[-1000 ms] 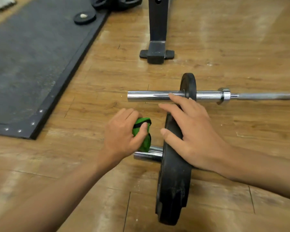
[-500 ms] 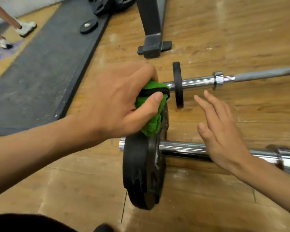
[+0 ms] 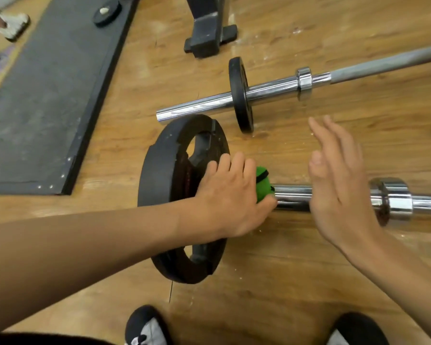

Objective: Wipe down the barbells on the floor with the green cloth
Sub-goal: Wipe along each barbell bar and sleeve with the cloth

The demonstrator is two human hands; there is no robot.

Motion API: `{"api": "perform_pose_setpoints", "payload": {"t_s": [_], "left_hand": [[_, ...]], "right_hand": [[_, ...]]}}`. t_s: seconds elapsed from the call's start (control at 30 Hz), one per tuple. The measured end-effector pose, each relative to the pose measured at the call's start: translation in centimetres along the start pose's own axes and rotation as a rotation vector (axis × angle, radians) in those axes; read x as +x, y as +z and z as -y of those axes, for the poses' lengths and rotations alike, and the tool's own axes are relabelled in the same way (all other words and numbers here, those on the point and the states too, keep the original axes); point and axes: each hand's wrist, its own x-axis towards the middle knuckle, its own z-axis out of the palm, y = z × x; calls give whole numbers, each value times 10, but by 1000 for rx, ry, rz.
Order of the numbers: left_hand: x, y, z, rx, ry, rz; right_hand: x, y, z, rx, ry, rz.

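Two barbells (image 3: 202, 105) (image 3: 292, 197); one green cloth (image 3: 263, 181); two hands (image 3: 230, 195) (image 3: 339, 185).

Green cloth (image 3: 263, 183) with black trim; black plate (image 3: 159, 185); chrome bar (image 3: 292, 195); brown wood-grain floor (image 3: 309, 270); mat (image 3: 47, 95) seemingly dark grey.

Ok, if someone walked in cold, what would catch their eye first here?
The left hand at centre, gripping a bright green cloth against the near barbell's chrome sleeve, right beside a big black weight plate. To its right the right hand is spread open over that sleeve. Behind, a second barbell with a small plate lies on the wood floor.
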Motion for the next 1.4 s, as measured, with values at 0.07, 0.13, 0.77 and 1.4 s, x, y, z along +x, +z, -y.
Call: {"api": "perform_pose_setpoints", "payload": {"t_s": [0.07, 0.13, 0.77, 1.4], "left_hand": [[-5, 4, 0, -25, -13, 132], [-13, 8, 4, 56, 7, 179], [-55, -24, 115, 46, 440, -428], [-43, -19, 121, -129, 447, -478]], "right_hand": [[0, 9, 9, 27, -28, 47], [2, 19, 15, 53, -30, 122], [-16, 96, 39, -689, -303, 332], [-25, 81, 26, -787, -317, 231]]}}
